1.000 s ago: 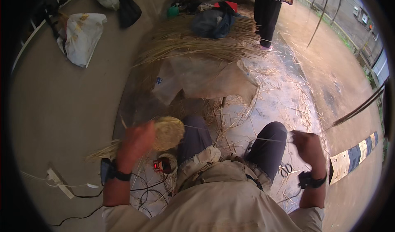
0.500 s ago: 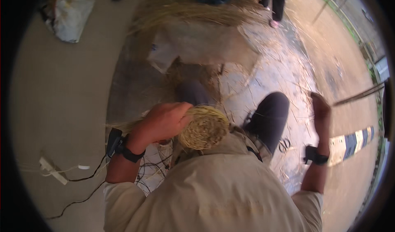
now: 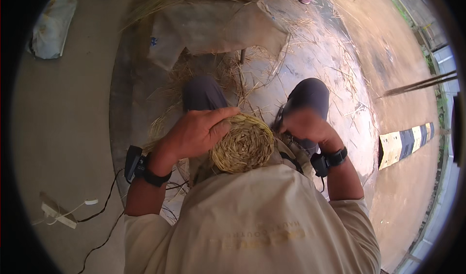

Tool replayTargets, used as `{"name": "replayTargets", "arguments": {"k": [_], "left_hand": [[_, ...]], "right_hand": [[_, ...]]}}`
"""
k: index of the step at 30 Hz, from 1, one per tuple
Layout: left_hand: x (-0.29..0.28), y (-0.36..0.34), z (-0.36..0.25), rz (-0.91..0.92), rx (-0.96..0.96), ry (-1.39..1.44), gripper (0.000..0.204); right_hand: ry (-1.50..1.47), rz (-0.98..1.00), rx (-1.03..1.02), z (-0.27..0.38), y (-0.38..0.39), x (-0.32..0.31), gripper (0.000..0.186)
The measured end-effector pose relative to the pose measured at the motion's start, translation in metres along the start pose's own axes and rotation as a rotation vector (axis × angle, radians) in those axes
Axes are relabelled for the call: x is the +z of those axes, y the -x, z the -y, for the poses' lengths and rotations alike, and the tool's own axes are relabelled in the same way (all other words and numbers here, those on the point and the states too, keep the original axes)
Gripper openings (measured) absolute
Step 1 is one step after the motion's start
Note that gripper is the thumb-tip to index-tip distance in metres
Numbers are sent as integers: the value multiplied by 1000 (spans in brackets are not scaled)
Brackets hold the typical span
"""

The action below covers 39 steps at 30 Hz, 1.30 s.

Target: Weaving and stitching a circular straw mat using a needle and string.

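Round woven straw piece (image 3: 246,145) just before tan shirt (image 3: 262,211). Left hand (image 3: 200,132) grips its left rim; right hand (image 3: 307,124) blurred, apart, cannot tell if gripping. Likely light, springy, rough; best hold: rim.

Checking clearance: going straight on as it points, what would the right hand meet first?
Probably the upper right rim of the round woven straw piece, which the left hand holds; the right hand is blurred and depth is unclear, so it might pass over.
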<state>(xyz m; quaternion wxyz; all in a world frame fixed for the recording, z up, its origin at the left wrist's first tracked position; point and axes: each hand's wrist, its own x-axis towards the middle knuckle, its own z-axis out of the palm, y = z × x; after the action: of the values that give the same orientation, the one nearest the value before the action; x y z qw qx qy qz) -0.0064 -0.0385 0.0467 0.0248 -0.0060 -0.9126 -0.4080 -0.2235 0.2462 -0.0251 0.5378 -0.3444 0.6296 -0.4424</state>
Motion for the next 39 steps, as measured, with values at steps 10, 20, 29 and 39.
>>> {"name": "replayTargets", "arguments": {"k": [10,20,29,39], "left_hand": [[9,-3,-5,97,85,-390,37],[16,38,21,-2,-52,-203,34],[33,14,23,-92,22,-88,28],[10,14,28,-35,-52,-55,37]], "right_hand": [[-1049,-37,-254,23,-76,-4,35],[486,-206,-207,64,-38,54,34],[-675,-188,-342,26,-39,2,27],[603,263,-1053,104,-71,130,16]]}}
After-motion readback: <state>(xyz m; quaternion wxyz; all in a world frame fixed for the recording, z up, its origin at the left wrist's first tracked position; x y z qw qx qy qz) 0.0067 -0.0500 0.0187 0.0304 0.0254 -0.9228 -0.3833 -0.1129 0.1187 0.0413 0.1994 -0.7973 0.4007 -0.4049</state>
